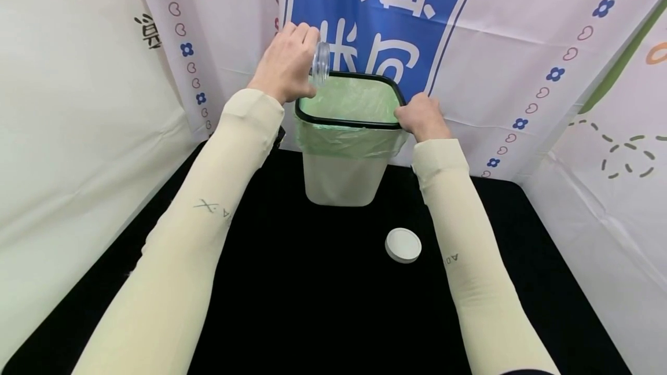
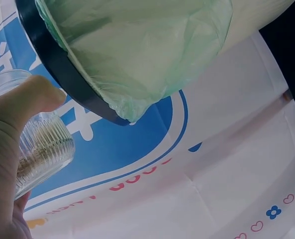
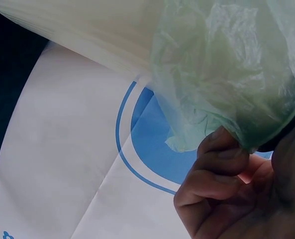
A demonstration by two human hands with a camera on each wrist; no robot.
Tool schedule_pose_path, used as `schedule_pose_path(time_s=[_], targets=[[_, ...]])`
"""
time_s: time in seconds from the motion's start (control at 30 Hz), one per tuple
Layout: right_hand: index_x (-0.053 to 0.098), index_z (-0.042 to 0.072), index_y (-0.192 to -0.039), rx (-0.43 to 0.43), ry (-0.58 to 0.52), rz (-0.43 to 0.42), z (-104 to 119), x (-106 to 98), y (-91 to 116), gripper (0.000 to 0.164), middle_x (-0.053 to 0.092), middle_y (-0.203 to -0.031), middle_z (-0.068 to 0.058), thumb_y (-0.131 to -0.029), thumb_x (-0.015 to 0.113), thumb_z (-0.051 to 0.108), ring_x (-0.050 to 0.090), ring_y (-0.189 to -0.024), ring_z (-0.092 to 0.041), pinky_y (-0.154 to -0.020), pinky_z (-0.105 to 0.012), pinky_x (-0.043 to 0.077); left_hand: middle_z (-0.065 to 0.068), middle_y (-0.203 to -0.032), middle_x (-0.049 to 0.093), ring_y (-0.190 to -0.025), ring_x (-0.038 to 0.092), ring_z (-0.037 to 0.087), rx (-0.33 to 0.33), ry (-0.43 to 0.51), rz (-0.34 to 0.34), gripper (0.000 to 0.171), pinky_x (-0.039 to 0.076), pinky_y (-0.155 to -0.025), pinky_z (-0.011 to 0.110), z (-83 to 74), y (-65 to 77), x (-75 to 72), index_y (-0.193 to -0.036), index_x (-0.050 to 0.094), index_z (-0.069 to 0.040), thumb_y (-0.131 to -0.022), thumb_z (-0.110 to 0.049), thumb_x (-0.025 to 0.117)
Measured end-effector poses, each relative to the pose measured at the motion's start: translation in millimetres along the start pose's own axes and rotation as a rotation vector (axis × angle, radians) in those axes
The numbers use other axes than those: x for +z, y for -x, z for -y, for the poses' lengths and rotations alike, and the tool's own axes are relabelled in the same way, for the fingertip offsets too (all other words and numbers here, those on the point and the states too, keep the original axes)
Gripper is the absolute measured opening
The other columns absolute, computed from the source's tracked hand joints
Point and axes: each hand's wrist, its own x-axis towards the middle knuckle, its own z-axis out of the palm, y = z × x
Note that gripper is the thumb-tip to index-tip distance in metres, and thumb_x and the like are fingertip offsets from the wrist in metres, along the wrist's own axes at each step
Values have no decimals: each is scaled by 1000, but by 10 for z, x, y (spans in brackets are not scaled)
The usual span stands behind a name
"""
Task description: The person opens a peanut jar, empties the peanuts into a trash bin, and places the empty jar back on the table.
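My left hand grips a clear glass jar and holds it tilted above the left rim of a trash bin. In the left wrist view the ribbed jar has some pale and brownish matter inside, toward its base. The bin has a black rim ring and a green plastic liner folded over the outside. My right hand grips the bin's right rim; the right wrist view has its curled fingers at the liner's edge.
A white round lid lies on the black table, in front of the bin and near my right forearm. A printed cloth backdrop hangs close behind the bin, and pale cloth walls stand on both sides.
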Motion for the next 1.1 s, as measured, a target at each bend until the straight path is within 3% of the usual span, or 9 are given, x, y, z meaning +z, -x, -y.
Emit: schedule_pose_path(time_s=[0.27,0.5,0.87,1.1], targets=[[53,-8,-135,-12,2,-30,-11,19,-6,50,54,-141,-29,-102,46,29,53,-114,-37,-90,-43,50,25,-133,57,-123,50,42,36,-64,26,81,44,-115,49,-40,-30,-7,-141,46,9,-73,-14,85],[55,-7,-131,-12,-3,-31,-18,18,-11,47,55,-141,-29,-102,46,29,53,-115,-37,-91,-44,50,27,-137,56,-124,50,44,67,-114,35,90,44,-115,50,-63,-47,-5,-149,39,13,-74,-13,83],[55,-6,-131,-9,-15,-42,-17,21,3,46,55,-141,-28,-102,46,28,53,-116,-36,-92,-44,50,26,-132,57,-118,51,43,108,-159,28,72,46,-112,50,-116,-71,-21,-136,48,11,-75,-11,81],[58,0,-116,-3,-22,-46,-22,36,2,33,58,-128,-24,-101,46,26,55,-104,-34,-80,-40,49,29,-140,56,-122,52,45,131,-177,14,70,46,-115,52,-131,-89,-19,-137,48,11,-77,-8,79]])
